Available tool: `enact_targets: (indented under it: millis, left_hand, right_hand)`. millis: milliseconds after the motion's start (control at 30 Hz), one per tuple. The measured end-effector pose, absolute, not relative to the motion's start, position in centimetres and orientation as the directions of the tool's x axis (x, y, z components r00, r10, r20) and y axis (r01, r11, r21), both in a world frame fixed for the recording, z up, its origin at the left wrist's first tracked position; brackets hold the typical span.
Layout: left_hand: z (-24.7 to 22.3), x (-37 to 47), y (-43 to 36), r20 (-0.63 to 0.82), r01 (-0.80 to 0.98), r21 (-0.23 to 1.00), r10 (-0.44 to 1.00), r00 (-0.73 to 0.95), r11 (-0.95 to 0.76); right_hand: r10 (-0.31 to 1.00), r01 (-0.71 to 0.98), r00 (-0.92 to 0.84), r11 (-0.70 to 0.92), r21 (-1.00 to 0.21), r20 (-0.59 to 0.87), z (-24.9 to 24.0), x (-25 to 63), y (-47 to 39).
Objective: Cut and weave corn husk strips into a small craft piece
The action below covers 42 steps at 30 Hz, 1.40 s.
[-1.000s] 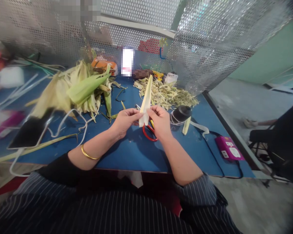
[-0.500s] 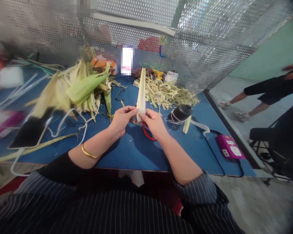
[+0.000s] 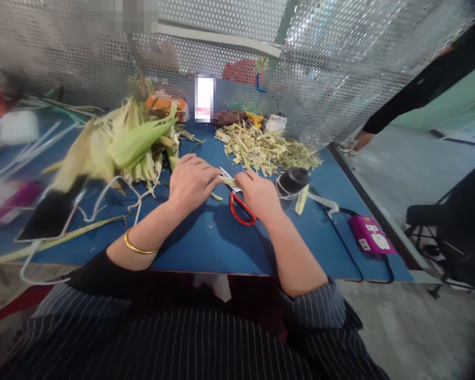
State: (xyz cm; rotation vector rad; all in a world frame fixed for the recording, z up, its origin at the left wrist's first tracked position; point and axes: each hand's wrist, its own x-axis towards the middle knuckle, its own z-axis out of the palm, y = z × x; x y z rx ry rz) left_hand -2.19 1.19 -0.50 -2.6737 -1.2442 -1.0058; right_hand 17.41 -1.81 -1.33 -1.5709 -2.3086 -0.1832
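My left hand (image 3: 192, 180) and my right hand (image 3: 257, 194) are both closed on a narrow pale corn husk strip (image 3: 227, 181), which shows between them, lying roughly sideways. Its ends are hidden by my fingers. Below the strip, scissors with red handles (image 3: 242, 210) lie on the blue table, their blades partly under the strip and my right hand. A black cone of thread (image 3: 293, 182) lies to the right of my right hand, with a piece of husk (image 3: 302, 199) beside it.
Corn husks (image 3: 138, 140) are heaped at the left, and shredded husk (image 3: 267, 148) lies at the back. A dark tablet (image 3: 53, 211) with a white cable is on the left. A purple box (image 3: 372, 235) sits at the right edge. A person's leg (image 3: 404, 100) shows beyond the table.
The husk strip has gone from upright to lying sideways. My left hand has turned palm down over it. The scissors show more. The person at the right has moved.
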Motion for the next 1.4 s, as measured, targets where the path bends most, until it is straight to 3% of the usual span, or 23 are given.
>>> enact_targets:
  millis: [133,233,300,500,700,867,1000,1067,1133,1200,1267,1333,1400]
  left_hand:
    - [-1.2,-1.9,1.1,0.467,0.732,0.344,0.783,0.41,-0.588]
    - [-1.7,-1.3,0.5,0.452,0.714,0.443,0.823,0.345,-0.542]
    - [-1.8,-1.0,0.2,0.43,0.702,0.493,0.845,0.317,-0.514]
    - [-2.1,-1.3,1.3,0.202,0.585,0.748,0.948,0.246,-0.312]
    - [-2.5,-1.0,1.4,0.2,0.449,0.832,0.932,0.304,-0.325]
    - [-2.8,-0.3,0.8,0.014,0.269,0.96,0.976,0.217,-0.074]
    - [-2.5,-0.5,0.8,0.126,0.359,0.915,0.976,0.18,-0.184]
    - [-2.2,-0.7,1.0,0.219,0.466,0.844,0.964,0.153,-0.266]
    - [-2.0,-1.0,1.2,0.274,0.549,0.783,0.955,0.118,-0.292]
    - [-1.9,-1.2,1.3,0.313,0.605,0.739,0.946,0.084,-0.298]
    - [-1.8,-1.4,1.5,0.335,0.638,0.711,0.94,0.062,-0.296]
    - [-1.9,-1.5,1.7,0.339,0.649,0.704,0.94,0.047,-0.287]
    - [-1.9,-1.6,1.8,0.335,0.649,0.71,0.942,0.03,-0.274]
  right_hand:
    - [0.929,0.821,-0.03,0.234,-0.521,0.37,-1.9,17.3,-1.5]
    - [0.98,0.567,0.114,0.07,-0.821,0.162,-2.9,17.1,-0.9]
    - [0.991,0.419,0.109,0.022,-0.908,0.075,-3.4,17.1,-0.6]
    - [0.986,0.361,0.065,0.12,-0.925,0.153,-3.2,17.1,-0.7]
    - [0.997,0.294,0.019,0.063,-0.954,0.072,-2.5,16.8,-1.1]
    - [0.991,0.287,-0.047,0.133,-0.949,0.125,-2.4,16.5,-1.0]
    - [0.995,0.258,-0.094,0.055,-0.965,0.032,-2.3,16.8,-0.9]
    - [0.991,0.324,-0.133,0.051,-0.945,0.008,-2.0,17.4,-1.0]
    - [0.99,0.546,-0.141,0.096,-0.832,0.021,-1.5,18.3,-1.2]
    - [0.995,0.831,-0.102,0.096,-0.548,0.021,-1.1,19.0,-1.4]
    - [0.998,0.966,-0.057,0.048,-0.254,-0.027,-1.0,19.2,-1.7]
    - [0.994,0.995,-0.053,0.044,-0.095,-0.096,-1.2,18.8,-1.8]
    - [0.988,0.996,-0.083,0.079,-0.035,-0.133,-1.6,18.1,-1.8]
